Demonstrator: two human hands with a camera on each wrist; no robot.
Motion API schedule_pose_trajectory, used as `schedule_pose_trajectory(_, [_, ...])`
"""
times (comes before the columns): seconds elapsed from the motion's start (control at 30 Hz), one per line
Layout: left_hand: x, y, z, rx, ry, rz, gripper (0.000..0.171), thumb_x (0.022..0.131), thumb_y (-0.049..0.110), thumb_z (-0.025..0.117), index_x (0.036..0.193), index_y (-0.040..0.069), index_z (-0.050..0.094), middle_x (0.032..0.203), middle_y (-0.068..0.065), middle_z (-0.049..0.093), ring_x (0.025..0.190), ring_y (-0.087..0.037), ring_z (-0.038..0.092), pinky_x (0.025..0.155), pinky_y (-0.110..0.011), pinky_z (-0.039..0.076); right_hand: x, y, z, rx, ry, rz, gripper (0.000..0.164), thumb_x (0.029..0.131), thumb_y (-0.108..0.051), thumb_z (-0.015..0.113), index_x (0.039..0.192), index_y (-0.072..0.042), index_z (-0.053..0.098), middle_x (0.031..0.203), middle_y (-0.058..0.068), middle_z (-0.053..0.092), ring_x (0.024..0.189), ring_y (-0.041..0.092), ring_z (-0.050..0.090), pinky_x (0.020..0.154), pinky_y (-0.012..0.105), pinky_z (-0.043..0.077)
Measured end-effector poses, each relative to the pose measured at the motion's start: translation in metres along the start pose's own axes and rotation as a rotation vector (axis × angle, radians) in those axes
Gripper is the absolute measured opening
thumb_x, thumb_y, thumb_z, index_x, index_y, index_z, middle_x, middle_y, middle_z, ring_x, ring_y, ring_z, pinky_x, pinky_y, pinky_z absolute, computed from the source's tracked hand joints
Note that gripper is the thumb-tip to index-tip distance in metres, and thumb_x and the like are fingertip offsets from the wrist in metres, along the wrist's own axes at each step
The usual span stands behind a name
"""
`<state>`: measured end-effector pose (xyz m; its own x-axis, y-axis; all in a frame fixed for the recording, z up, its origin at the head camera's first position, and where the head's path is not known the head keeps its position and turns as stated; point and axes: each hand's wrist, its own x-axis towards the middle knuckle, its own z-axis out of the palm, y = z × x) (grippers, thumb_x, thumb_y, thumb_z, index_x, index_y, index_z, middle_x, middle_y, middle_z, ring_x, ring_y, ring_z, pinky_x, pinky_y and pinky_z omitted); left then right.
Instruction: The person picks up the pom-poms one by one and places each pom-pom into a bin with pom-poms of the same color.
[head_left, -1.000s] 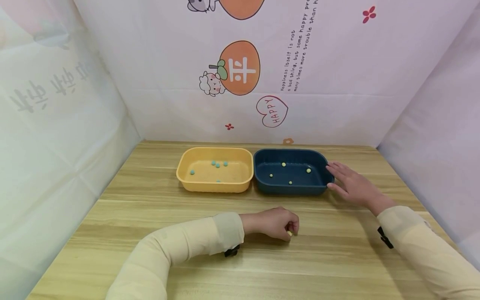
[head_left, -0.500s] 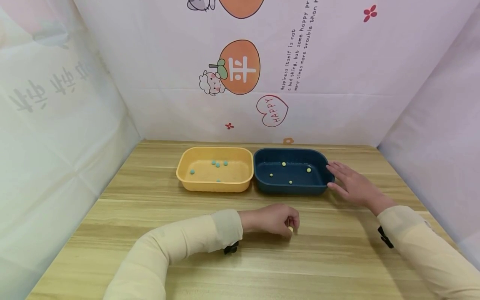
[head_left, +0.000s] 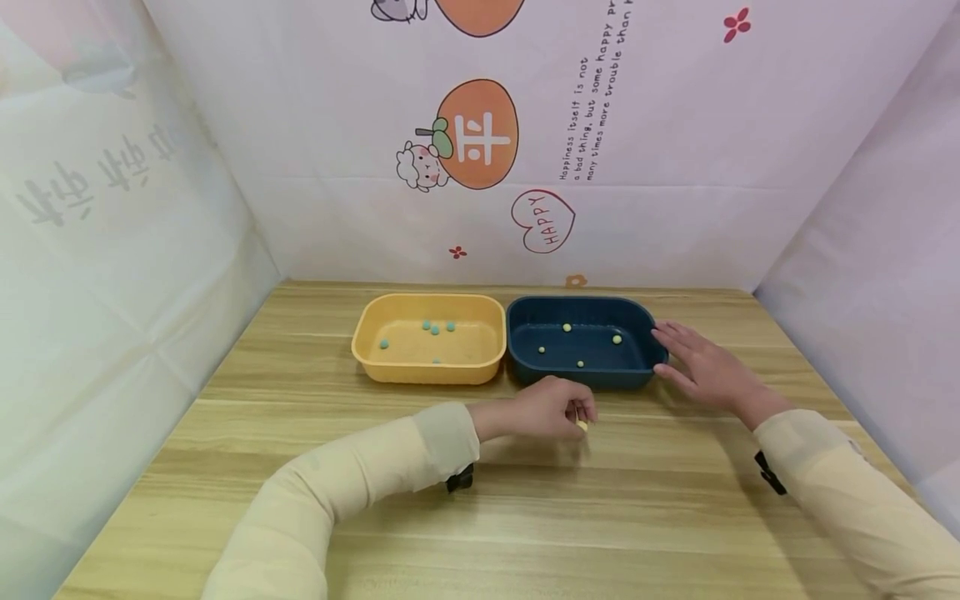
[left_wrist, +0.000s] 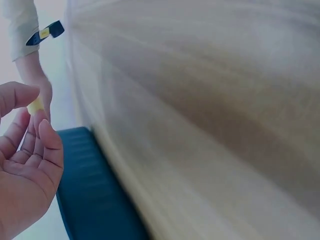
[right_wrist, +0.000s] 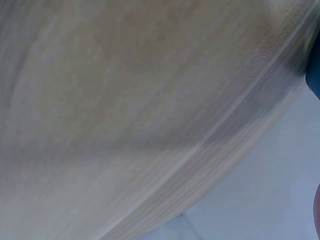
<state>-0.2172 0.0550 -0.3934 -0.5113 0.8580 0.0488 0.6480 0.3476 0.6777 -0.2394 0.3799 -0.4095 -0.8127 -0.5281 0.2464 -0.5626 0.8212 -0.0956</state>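
My left hand (head_left: 546, 408) pinches a small yellow ball (head_left: 582, 426) between thumb and fingers, just in front of the dark blue bin. The left wrist view shows the yellow ball (left_wrist: 35, 105) at the fingertips, with the bin's side (left_wrist: 95, 190) beyond the hand. My right hand (head_left: 705, 367) rests with straight fingers against the right end of the dark blue bin (head_left: 585, 380). Several small yellow balls (head_left: 617, 340) lie apart on that bin's floor. The right wrist view catches only a sliver of the hand at its edge.
A yellow bin (head_left: 427, 374) stands left of the dark blue one, side by side with it, holding several small light-blue balls (head_left: 435, 331). Both are on a wooden table (head_left: 570, 533). A printed white cloth (head_left: 660, 225) hangs behind the table and along both sides.
My left hand has risen from the table and moved away from me toward the dark blue bin, carrying the yellow ball. The right hand stays at the bin's end.
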Motion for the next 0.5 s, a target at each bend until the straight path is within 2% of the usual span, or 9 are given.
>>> schedule_pose_trajectory(0.33, [0.004,0.001,-0.021,-0.119,0.116,-0.060,0.015,0.087,0.005,0.070,0.102,0.006,0.066,0.089,0.006,0.061,0.079,-0.007,0.056,0.073,-0.015,0.049,0.000,0.003,0.001,-0.012,0.002,-0.013,0.063,0.100,-0.034,0.054,0.145,0.006,0.037,0.148,0.028,0.034,0.139,0.043,0.027,0.117,0.042,0.015])
schedule_pose_trajectory(0.5, [0.008,-0.003,-0.031,-0.138,0.192,-0.084,0.018,0.088,0.006,0.072,0.104,0.003,0.066,0.089,0.004,0.061,0.080,-0.008,0.056,0.073,-0.016,0.049,0.000,0.006,0.002,-0.018,0.004,-0.024,0.062,0.100,-0.033,0.054,0.146,0.006,0.037,0.149,0.028,0.034,0.139,0.042,0.027,0.118,0.041,0.013])
